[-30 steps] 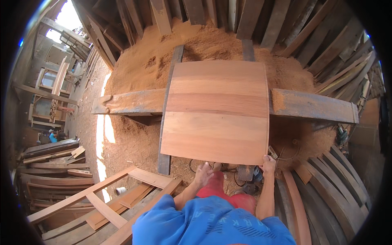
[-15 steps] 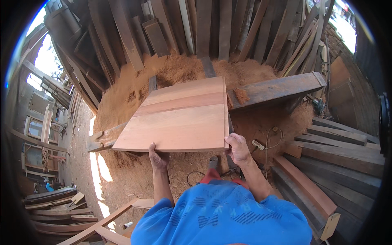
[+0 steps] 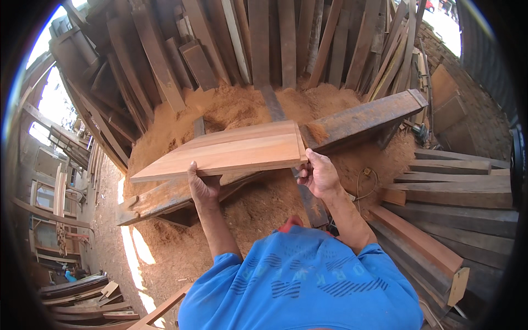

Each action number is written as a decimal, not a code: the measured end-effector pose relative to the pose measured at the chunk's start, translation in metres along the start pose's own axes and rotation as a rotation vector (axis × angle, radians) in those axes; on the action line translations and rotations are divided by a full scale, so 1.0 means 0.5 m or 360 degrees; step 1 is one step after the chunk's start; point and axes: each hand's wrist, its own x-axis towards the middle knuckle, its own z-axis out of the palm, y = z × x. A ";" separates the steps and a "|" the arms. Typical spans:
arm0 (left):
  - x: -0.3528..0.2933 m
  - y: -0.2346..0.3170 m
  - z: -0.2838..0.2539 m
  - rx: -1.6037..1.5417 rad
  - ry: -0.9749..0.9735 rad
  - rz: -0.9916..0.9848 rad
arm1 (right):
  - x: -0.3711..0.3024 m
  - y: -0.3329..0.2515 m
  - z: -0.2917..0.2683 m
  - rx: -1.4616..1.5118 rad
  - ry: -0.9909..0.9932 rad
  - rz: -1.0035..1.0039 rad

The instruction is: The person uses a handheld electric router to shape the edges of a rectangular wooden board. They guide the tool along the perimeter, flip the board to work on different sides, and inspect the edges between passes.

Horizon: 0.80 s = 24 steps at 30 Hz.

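This is a rough woodworking yard or sawmill shed: planks point(image 3: 258, 44) lean in rows against the back, sawdust point(image 3: 242, 107) lies heaped, and boards point(image 3: 462, 192) are stacked at the right.

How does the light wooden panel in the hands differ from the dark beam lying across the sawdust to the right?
The wooden panel is pale, clean and wide, made of several boards joined edge to edge; the dark beam is one narrow, thick, weathered piece with sawdust on it. The panel is held up, gripped at its near edge by the left hand and at its corner by the right hand; the beam rests unheld above the sawdust pile. Both are wood.
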 end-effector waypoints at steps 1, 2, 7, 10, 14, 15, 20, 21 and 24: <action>0.001 0.001 0.004 -0.0007 -0.0004 0.0003 | -0.001 -0.002 0.001 0.0050 -0.0009 -0.0004; 0.002 0.001 0.011 -0.0010 -0.0013 0.0009 | 0.000 -0.002 -0.001 0.0104 -0.0021 -0.0012; 0.026 0.009 0.024 -0.0050 -0.0091 -0.0013 | 0.025 0.008 -0.028 0.0197 -0.0224 -0.0078; 0.040 0.025 0.034 -0.0064 -0.0152 -0.0043 | 0.037 0.022 -0.051 0.0059 -0.0154 -0.0020; 0.059 0.029 0.069 -0.0037 -0.0186 -0.0017 | 0.043 0.055 -0.092 -0.0016 0.0035 0.0080; 0.064 0.030 0.074 -0.0022 -0.0183 -0.0005 | 0.041 0.066 -0.104 -0.0007 0.0062 0.0094; 0.092 0.042 0.068 -0.0020 -0.0261 -0.0020 | 0.026 0.114 -0.170 0.0046 0.0247 0.0150; 0.097 0.042 0.066 -0.0020 -0.0291 -0.0019 | 0.022 0.121 -0.184 0.0043 0.0296 0.0156; 0.092 0.042 0.080 0.0036 -0.0257 0.0010 | 0.011 0.141 -0.221 0.0020 0.0433 0.0167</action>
